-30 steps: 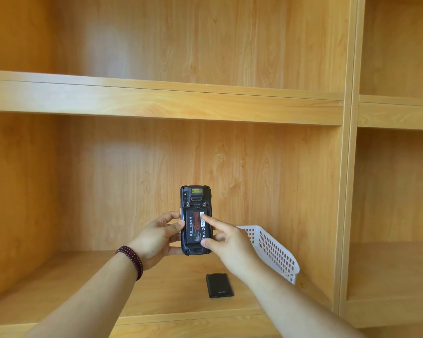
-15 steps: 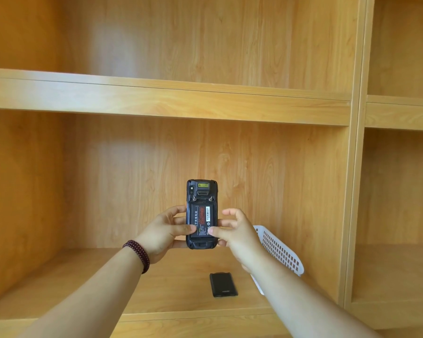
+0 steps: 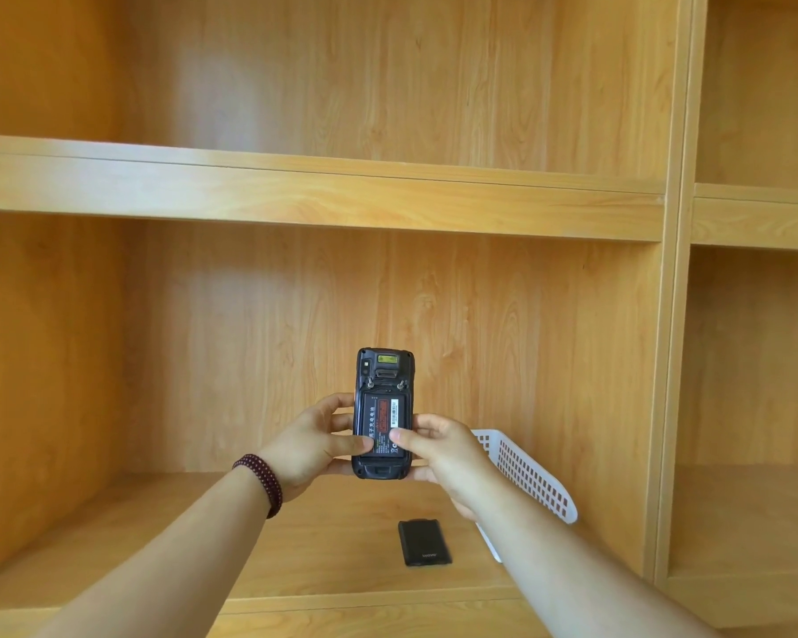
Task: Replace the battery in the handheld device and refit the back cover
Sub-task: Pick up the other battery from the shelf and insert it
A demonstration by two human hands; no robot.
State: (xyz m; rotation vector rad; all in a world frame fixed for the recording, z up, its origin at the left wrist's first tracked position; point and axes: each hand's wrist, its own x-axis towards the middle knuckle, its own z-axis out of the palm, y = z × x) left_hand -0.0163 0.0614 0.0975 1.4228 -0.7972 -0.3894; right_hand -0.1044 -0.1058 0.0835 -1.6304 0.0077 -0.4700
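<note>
Black and upright, the handheld device (image 3: 382, 414) stands clear of the shelf (image 3: 203, 545), back facing the camera, its long axis vertical, scan window at the top. The battery (image 3: 384, 428) sits in the open bay with its label showing, and appears flush, though how fully it has seated cannot be told.

The left hand (image 3: 305, 446) wraps the device's left edge, its thumb lying across the lower left of the battery; that grip is clamped on the device. The right hand (image 3: 438, 446) closes on the right edge, thumb tip pressing the lower right of the battery, fingers tucked behind and beneath.

What the coming move turns on is the back cover (image 3: 424, 542). It lies flat on the shelf, directly below the device and slightly to the right, its long axis running roughly toward the person. It sits just beside the right forearm, so the right hand is the nearer one and would likely drop to fetch it while the left holds the device. A white basket (image 3: 526, 472) leans just beyond the right wrist, close enough to catch on a hasty reach.

Compared with a second ago, the device has risen and shifted right in view, and the right index finger, then stretched across the battery, has given way to the thumb.
</note>
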